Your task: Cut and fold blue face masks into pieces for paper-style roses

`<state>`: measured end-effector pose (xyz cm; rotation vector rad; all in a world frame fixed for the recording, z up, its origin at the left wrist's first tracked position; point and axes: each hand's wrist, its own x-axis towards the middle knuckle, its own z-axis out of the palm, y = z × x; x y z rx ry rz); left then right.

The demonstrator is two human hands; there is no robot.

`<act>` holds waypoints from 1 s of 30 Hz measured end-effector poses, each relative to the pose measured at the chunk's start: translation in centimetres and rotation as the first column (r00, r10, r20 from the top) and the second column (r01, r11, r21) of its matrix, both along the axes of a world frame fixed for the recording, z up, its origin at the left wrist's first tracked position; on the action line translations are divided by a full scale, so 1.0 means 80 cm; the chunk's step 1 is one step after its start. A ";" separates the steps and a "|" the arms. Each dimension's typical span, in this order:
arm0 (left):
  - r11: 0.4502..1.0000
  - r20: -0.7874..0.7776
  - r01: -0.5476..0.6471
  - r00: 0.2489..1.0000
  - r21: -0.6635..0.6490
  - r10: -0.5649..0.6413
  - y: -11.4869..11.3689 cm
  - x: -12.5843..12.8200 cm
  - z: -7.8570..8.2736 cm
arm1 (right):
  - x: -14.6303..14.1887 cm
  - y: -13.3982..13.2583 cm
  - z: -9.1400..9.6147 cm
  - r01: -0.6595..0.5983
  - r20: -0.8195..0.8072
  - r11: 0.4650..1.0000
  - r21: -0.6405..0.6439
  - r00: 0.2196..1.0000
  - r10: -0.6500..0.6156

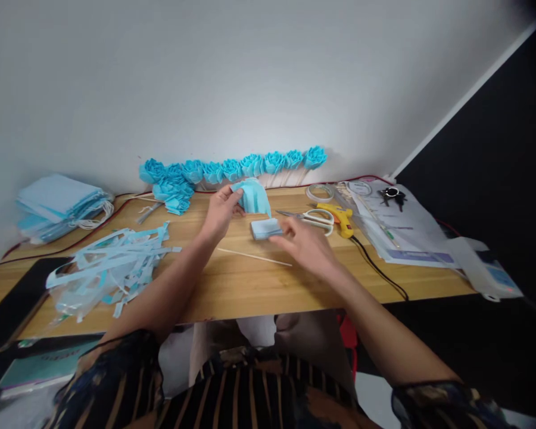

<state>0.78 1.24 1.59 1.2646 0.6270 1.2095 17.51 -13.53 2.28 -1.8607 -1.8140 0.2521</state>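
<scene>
And the left hand (223,208) has its grip pinched on the thin blue fabric (255,196), held up over the tabletop (232,289); the right hand (306,244) is at the end of the small pale-blue stack (265,230), too blurred to tell whether that grip is closed. A light left pinch should avoid creases; right fingertips would do best keeping the stack's edges square.

Plain pale grey-white wall (250,77), one: spans the background; soft light, brightest low at centre. Long light-brown wood-grain table (236,292), one: back edge along the wall. Flat black surface (491,173), one: right side. Narrow straight white strip (466,101), one: between wall and black surface.
</scene>
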 end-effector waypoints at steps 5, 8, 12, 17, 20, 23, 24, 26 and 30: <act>0.983 -0.145 0.045 0.989 0.180 -0.018 -0.017 0.001 0.009 | -0.003 0.033 0.018 -0.035 -0.293 0.963 0.267 0.949 0.116; 0.965 -0.218 0.083 0.975 0.247 -0.028 -0.023 0.001 0.011 | -0.004 0.057 0.012 -0.097 -0.471 0.962 0.255 0.856 0.212; 0.959 -0.213 0.090 0.976 0.268 -0.032 -0.020 0.000 0.011 | 0.020 0.082 0.013 -0.245 -0.679 0.950 0.191 0.666 0.308; 0.978 -0.171 0.039 0.985 0.204 -0.003 -0.011 0.001 0.007 | 0.042 0.105 0.012 -0.205 -0.813 0.974 0.101 0.546 0.199; 0.993 -0.152 -0.018 0.988 0.120 0.036 -0.005 0.002 0.000 | 0.042 0.120 0.001 -0.146 -0.877 0.987 0.072 0.462 0.133; 0.998 -0.162 -0.050 0.985 0.026 0.054 -0.001 0.003 -0.007 | 0.045 0.129 -0.013 -0.037 -0.864 0.994 0.105 0.491 0.109; 0.999 -0.173 -0.048 0.984 0.003 0.048 0.000 0.003 -0.010 | 0.046 0.130 -0.018 0.006 -0.833 0.990 0.138 0.542 0.113; 0.999 -0.203 -0.047 0.978 -0.018 0.042 0.001 0.002 -0.013 | 0.050 0.129 -0.025 0.077 -0.737 0.971 0.227 0.665 0.119; 0.999 -0.268 -0.045 0.962 -0.004 0.042 0.002 0.001 -0.015 | 0.054 0.122 -0.036 0.116 -0.607 0.937 0.330 0.786 0.117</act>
